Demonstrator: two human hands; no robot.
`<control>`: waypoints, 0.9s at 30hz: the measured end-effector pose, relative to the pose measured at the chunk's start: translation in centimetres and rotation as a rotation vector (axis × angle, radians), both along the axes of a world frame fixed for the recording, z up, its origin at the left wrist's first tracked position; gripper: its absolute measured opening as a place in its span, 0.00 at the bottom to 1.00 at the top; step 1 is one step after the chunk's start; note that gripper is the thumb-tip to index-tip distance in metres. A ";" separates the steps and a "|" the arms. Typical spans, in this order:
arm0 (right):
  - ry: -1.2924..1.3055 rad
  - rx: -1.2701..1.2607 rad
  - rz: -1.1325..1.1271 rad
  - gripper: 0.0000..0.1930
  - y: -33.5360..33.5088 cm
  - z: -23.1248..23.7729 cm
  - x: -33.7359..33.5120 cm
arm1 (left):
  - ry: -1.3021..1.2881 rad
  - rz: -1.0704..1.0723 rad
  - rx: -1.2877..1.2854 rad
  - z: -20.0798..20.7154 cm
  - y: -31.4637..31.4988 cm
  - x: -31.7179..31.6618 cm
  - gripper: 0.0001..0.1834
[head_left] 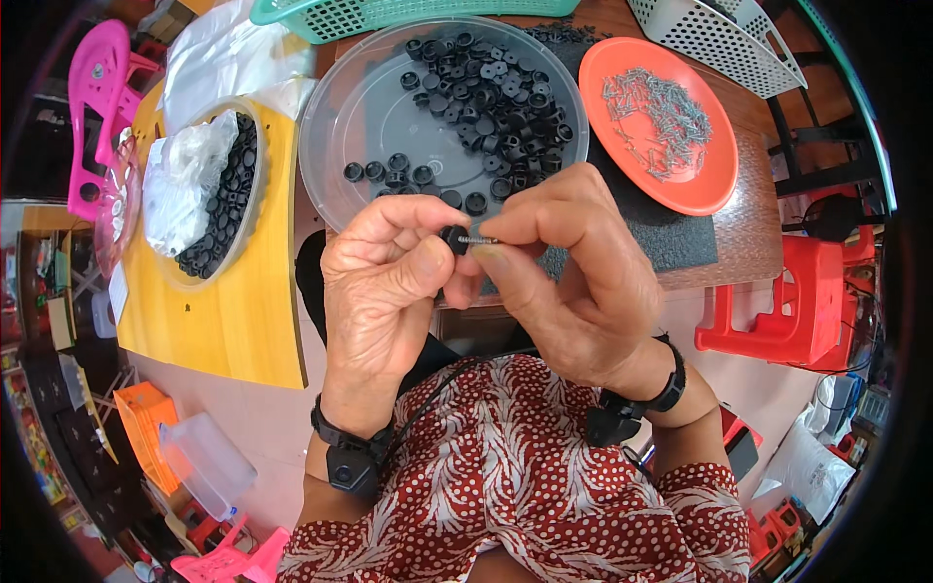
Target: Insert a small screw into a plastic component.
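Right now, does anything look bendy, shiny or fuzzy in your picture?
In the head view, the yellow table looks bent and the picture's corners go black; in that view too, the crumpled plastic bag shines, the left hand and right hand look clear, and the picture's rim looks softer.

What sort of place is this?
Probably an informal small-parts workspace, home or workshop unclear: a clear tub of black plastic parts, an orange plate of small metal pieces, and a red stool.

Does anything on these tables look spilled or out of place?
One thing: small dark pieces lie loose on the brown table beyond the clear tub, apparently outside any container; possibly deliberate. The screws sit within the orange plate.
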State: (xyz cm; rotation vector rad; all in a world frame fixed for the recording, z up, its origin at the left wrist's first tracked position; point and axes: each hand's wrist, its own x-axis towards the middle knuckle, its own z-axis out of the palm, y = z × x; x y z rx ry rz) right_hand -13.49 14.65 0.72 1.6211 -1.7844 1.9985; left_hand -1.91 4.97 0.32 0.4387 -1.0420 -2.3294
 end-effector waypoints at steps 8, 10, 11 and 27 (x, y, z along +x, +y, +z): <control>0.091 0.030 0.092 0.12 0.5 -0.5 -0.3 | -0.028 0.017 0.004 -0.1 -0.1 0.2 0.16; 0.101 0.024 0.092 0.12 0.5 -0.4 -0.4 | -0.027 0.018 0.000 -0.1 -0.1 0.2 0.16; 0.108 0.026 0.093 0.12 0.5 -0.3 -0.4 | -0.026 0.021 -0.005 -0.1 -0.1 0.2 0.16; -0.014 0.004 0.011 0.11 0.0 -0.3 0.2 | -0.055 0.019 -0.067 0.1 -0.3 0.5 0.17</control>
